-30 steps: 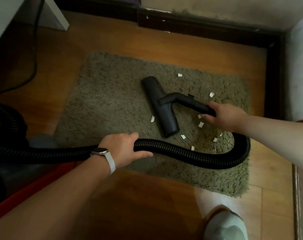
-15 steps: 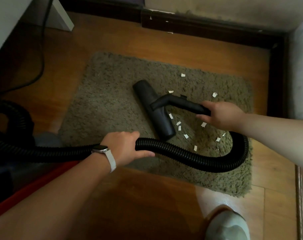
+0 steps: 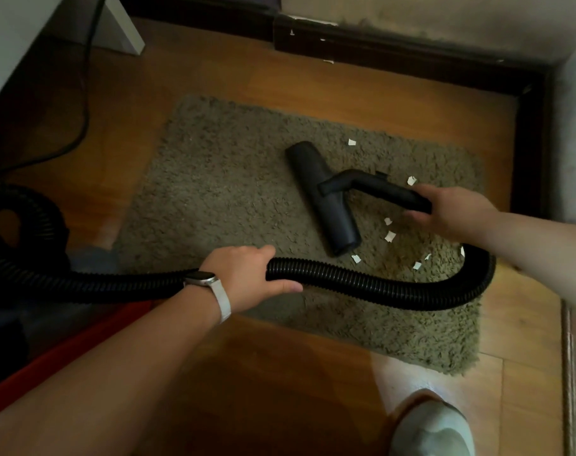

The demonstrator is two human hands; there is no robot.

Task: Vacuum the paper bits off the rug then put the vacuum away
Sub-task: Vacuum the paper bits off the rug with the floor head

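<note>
Swept nozzle [image 3: 323, 199] rightward over rug [image 3: 230, 192] with right hand [image 3: 451, 212] gripping handle [image 3: 378, 189], left hand [image 3: 247, 274] gripping hose [image 3: 362, 284]; left paper bits [image 3: 390, 236] uncollected.

**Obscured and Cropped Items**

Left of the rug [image 3: 230, 192], the hose [image 3: 362, 284] coils off the frame's edge. The dark mass [image 3: 7, 340] below it is too dim to identify. At the rug's near edge, the left hand [image 3: 247, 274] covers a stretch of hose. Over the rug's right side, the right hand [image 3: 451, 209], fingers blurred, hides the handle [image 3: 378, 189] end. One paper bit [image 3: 462, 251] shows only partly behind the hose. Nearer than the rug, a shoe [image 3: 433, 429] is cropped at the bottom.
</note>
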